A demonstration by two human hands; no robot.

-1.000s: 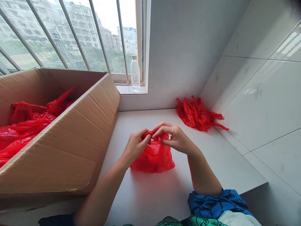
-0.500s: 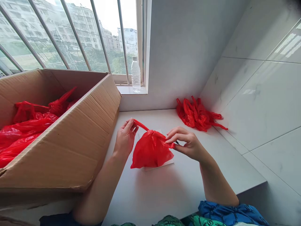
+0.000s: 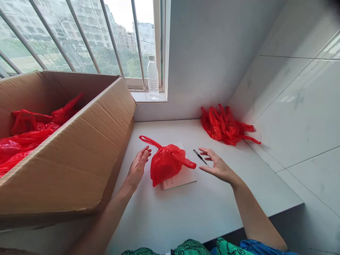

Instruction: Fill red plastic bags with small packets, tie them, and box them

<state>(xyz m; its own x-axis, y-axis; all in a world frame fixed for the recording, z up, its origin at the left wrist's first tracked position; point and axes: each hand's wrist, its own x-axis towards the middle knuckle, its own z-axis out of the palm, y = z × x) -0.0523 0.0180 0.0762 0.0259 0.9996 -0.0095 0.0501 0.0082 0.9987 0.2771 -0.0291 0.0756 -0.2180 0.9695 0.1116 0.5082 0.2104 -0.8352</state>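
A red plastic bag (image 3: 167, 163) with its neck drawn together sits on a white notepad (image 3: 180, 181) that bears some handwriting. One handle loop sticks out to the upper left, the other lies to the right. What the bag contains is hidden. Just left of it, my left hand (image 3: 138, 168) is held with fingers extended and nothing in them. To the right, my right hand (image 3: 216, 166) is apart from the bag, its thumb and fingers spread. A black pen (image 3: 199, 157) lies on the white tabletop (image 3: 170, 216) close to my right fingertips.
At left stands a large open cardboard box (image 3: 79, 159) with several red bags (image 3: 32, 131) inside. A heap of red plastic bags (image 3: 225, 125) lies at the back right against the wall. A clear bottle (image 3: 153, 78) stands on the sill of the barred window.
Both hands have let go of the bag's handles and drawn apart. The bag has slumped slightly left, uncovering more of the notepad and the pen.
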